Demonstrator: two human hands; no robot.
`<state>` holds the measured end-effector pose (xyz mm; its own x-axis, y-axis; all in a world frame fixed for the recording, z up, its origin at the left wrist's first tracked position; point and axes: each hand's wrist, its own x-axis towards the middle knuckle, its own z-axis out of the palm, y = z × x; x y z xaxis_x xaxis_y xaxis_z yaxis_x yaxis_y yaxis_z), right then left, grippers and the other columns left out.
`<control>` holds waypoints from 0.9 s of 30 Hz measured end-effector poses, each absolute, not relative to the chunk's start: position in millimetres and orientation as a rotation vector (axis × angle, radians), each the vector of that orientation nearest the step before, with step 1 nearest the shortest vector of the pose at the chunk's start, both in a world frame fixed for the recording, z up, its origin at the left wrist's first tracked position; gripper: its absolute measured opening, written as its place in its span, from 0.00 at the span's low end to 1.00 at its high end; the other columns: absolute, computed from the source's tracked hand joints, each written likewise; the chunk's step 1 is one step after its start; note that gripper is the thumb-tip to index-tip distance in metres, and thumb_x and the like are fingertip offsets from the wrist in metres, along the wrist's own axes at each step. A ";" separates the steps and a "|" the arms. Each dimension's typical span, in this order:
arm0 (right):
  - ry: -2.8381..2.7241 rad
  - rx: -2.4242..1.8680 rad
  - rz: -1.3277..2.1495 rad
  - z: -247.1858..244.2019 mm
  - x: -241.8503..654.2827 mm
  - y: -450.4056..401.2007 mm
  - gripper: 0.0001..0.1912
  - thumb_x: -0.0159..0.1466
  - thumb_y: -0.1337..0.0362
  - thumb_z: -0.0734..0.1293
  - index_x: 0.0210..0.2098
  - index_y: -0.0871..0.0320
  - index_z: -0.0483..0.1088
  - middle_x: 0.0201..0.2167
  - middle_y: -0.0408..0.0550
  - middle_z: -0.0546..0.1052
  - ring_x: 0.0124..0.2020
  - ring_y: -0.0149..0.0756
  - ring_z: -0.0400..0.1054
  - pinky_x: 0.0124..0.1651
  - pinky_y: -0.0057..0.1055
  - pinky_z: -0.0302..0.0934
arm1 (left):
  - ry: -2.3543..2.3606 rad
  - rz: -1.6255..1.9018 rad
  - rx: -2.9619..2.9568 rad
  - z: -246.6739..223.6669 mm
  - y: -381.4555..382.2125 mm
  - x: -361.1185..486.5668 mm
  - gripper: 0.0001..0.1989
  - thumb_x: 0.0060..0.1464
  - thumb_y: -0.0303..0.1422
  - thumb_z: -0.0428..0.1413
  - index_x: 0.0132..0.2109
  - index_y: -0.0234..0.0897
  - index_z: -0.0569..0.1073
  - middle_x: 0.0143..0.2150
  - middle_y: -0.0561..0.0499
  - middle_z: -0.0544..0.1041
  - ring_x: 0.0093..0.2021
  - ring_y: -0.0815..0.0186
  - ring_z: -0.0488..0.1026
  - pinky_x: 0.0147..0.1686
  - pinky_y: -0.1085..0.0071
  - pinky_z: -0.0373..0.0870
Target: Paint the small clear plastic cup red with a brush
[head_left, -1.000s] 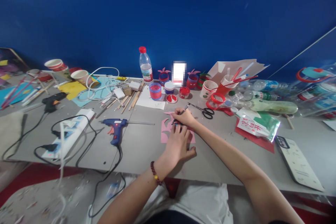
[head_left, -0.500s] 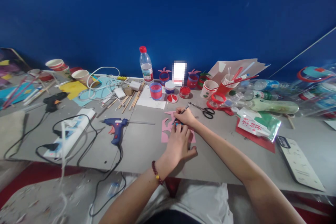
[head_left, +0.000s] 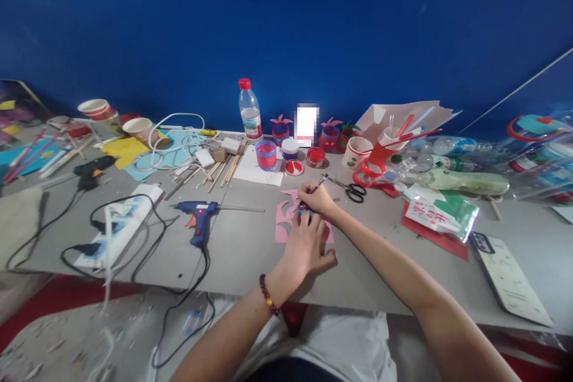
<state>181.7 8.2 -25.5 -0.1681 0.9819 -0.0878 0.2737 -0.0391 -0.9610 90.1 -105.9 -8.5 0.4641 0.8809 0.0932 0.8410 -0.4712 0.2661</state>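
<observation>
On the grey table in front of me lies a sheet of pink paper [head_left: 282,233] with curved shapes cut out of it. My right hand [head_left: 317,198] is closed around a dark pen [head_left: 321,180], its tip down by the paper's middle and hidden by the fingers. My left hand [head_left: 307,242], palm down, rests over the sheet with its thumb stuck out to the right. Its fingertips press on a small piece with blue and red on it [head_left: 304,209], mostly covered, so I cannot make out what it is. Black-handled scissors [head_left: 354,192] lie right of the right hand.
Left of the paper lies a blue glue gun [head_left: 199,218], corded, near a white power strip [head_left: 120,227]. Behind stand a red-capped bottle [head_left: 249,113], a red and blue cup [head_left: 266,156] and an open red paint pot [head_left: 315,157]. A phone [head_left: 510,277] lies near the right front edge.
My right hand and the pen have shifted very slightly at the paper. My left hand holds its place.
</observation>
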 end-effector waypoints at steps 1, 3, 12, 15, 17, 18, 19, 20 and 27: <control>-1.516 -1.367 1.250 -25.5 181.7 8.3 0.12 0.46 0.59 0.63 0.16 0.53 0.53 0.13 0.35 0.59 0.17 0.26 0.59 0.20 0.23 0.51 | 1.501 0.325 2.529 -8.6 -105.9 90.2 0.20 0.51 0.45 0.60 0.45 0.36 0.73 0.50 0.42 0.72 0.56 0.45 0.65 0.66 0.47 0.57; -1.512 -1.363 1.247 -25.8 181.7 8.7 0.12 0.46 0.59 0.63 0.16 0.53 0.53 0.13 0.35 0.58 0.17 0.26 0.59 0.20 0.23 0.51 | 1.497 0.327 2.533 -8.5 -105.9 90.3 0.19 0.51 0.45 0.60 0.45 0.36 0.73 0.50 0.42 0.72 0.56 0.45 0.65 0.65 0.47 0.58; -1.481 -1.364 1.207 -27.9 185.3 10.7 0.12 0.45 0.59 0.62 0.15 0.53 0.53 0.12 0.34 0.56 0.15 0.25 0.56 0.19 0.23 0.49 | 1.484 0.303 2.563 -8.7 -106.3 89.1 0.20 0.53 0.46 0.59 0.45 0.35 0.74 0.52 0.40 0.73 0.57 0.45 0.65 0.65 0.48 0.58; -1.482 -1.362 1.188 -29.4 186.6 11.3 0.12 0.45 0.59 0.62 0.15 0.53 0.53 0.12 0.34 0.56 0.16 0.25 0.55 0.19 0.23 0.49 | 1.476 0.293 2.571 -10.2 -106.1 88.2 0.20 0.53 0.46 0.59 0.46 0.34 0.74 0.52 0.40 0.73 0.58 0.45 0.65 0.64 0.48 0.59; -1.483 -1.360 1.176 -30.1 186.8 11.2 0.11 0.46 0.59 0.62 0.15 0.53 0.53 0.13 0.34 0.55 0.16 0.25 0.55 0.19 0.24 0.49 | 1.480 0.297 2.573 -10.8 -106.1 87.6 0.21 0.52 0.46 0.59 0.46 0.34 0.74 0.53 0.39 0.73 0.59 0.44 0.65 0.64 0.48 0.59; -1.485 -1.358 1.169 -30.4 186.7 11.0 0.11 0.46 0.59 0.62 0.15 0.53 0.53 0.13 0.34 0.55 0.17 0.25 0.54 0.20 0.24 0.50 | 1.480 0.303 2.574 -10.9 -106.2 87.2 0.21 0.52 0.46 0.59 0.46 0.34 0.74 0.53 0.39 0.73 0.59 0.44 0.65 0.64 0.48 0.60; -1.486 -1.357 1.163 -30.5 186.7 10.8 0.12 0.46 0.60 0.62 0.15 0.54 0.53 0.13 0.34 0.55 0.17 0.25 0.54 0.20 0.24 0.50 | 1.480 0.312 2.572 -10.8 -106.4 86.9 0.20 0.52 0.46 0.59 0.46 0.34 0.74 0.53 0.39 0.73 0.58 0.44 0.65 0.63 0.49 0.60; -1.487 -1.355 1.158 -30.6 186.6 10.5 0.12 0.46 0.60 0.62 0.14 0.54 0.53 0.14 0.35 0.55 0.17 0.25 0.54 0.20 0.24 0.50 | 1.481 0.322 2.567 -10.6 -106.6 86.5 0.20 0.52 0.45 0.59 0.45 0.34 0.74 0.52 0.40 0.73 0.58 0.45 0.65 0.62 0.49 0.62; -1.483 -1.355 1.166 -33.6 187.6 9.3 0.12 0.47 0.58 0.62 0.15 0.53 0.54 0.13 0.34 0.56 0.16 0.26 0.57 0.20 0.25 0.51 | 1.475 0.348 2.560 -9.9 -107.1 84.8 0.19 0.52 0.44 0.60 0.44 0.34 0.74 0.51 0.39 0.72 0.56 0.46 0.65 0.58 0.49 0.66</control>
